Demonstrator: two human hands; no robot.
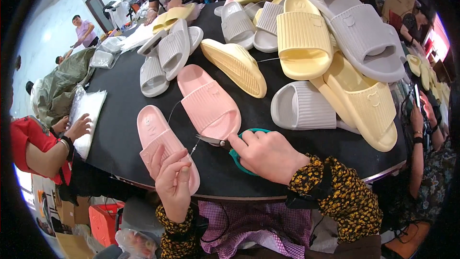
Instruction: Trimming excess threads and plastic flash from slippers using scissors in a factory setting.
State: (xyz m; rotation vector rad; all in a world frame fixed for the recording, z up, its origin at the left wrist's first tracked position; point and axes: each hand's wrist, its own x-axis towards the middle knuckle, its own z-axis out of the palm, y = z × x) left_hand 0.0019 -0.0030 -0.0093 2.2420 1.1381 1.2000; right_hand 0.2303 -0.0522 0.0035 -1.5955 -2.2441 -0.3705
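Observation:
My right hand (270, 156) grips a pair of scissors (215, 141) with teal handles. Their metal blades point left, parted a little, at the toe of a pink slipper (211, 103). Beside it on the left lies a second pink slipper (155, 132). Over this one's toe end my left hand (173, 184) is raised, its fingers loosely stretched and apart. I see nothing held in it. A thin clear thread (173, 115) loops between the two slippers, and a small whitish end of it (194, 147) shows near the blade tips.
Grey and yellow slippers (306, 43) are piled on the black table (129, 158) at the right, with a yellow one (235, 67) on its side ahead. Grey slippers (165, 57) lie farther left. People work around the table; a red-sleeved person's hand (80, 127) touches white plastic bags (93, 110).

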